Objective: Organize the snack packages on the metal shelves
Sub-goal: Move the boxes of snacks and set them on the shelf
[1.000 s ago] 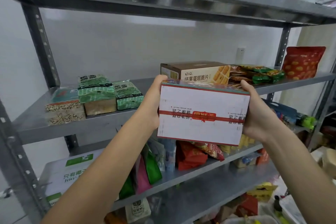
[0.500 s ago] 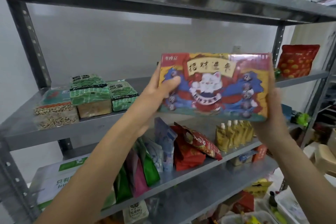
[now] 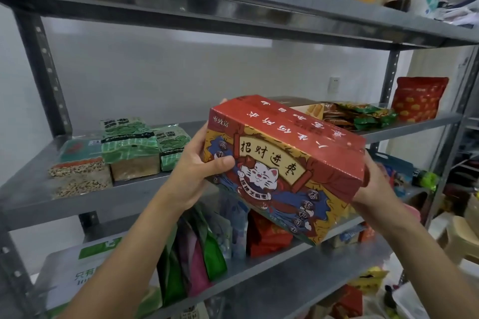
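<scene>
Box: red cat-print box point(image 3: 285, 168) held in the air before the middle shelf point(image 3: 77, 211), tilted — long axis left to right, right end lower.
Left hand point(image 3: 199, 176): grips its left end, thumb across the front.
Right hand point(image 3: 375, 189): curls round its right end.

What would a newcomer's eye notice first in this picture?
The red box with a cartoon cat, centre frame, tilted, held at its ends by the left grip and right grip before the middle shelf. Next, the green packs at that shelf's left and the red pouch standing at its right end.
</scene>
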The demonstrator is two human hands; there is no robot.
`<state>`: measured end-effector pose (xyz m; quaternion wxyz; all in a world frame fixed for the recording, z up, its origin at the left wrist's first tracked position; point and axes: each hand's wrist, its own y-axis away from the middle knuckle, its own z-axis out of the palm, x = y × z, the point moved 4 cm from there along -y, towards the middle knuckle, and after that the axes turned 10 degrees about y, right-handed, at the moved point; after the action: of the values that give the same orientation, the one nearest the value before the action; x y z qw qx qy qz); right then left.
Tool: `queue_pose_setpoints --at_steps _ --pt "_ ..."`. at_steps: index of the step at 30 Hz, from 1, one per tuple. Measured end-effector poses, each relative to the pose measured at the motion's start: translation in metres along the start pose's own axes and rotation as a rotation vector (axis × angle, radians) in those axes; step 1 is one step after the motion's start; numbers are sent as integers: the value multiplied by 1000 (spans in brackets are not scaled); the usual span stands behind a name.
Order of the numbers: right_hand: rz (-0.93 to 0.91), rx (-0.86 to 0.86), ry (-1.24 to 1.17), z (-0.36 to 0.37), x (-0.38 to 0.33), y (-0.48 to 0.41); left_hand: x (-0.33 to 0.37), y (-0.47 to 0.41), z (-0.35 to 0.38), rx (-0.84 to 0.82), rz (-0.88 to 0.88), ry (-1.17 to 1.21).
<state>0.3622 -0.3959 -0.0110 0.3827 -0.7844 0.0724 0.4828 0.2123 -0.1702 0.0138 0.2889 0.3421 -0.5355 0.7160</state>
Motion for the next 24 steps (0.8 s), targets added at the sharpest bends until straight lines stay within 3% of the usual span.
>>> queue_pose_setpoints --at_steps 6,9,14,24 --pt "-1 282 63 12 -5 5 9 -7 5 186 104 -278" --pt "-2 370 93 24 -9 3 4 -13 13 190 35 -366" --pt "22 404 -53 39 -9 -9 -2 -25 13 258 -20 -503" --pt "61 375 -13 56 -14 -32 10 -29 -9 377 -25 -691"
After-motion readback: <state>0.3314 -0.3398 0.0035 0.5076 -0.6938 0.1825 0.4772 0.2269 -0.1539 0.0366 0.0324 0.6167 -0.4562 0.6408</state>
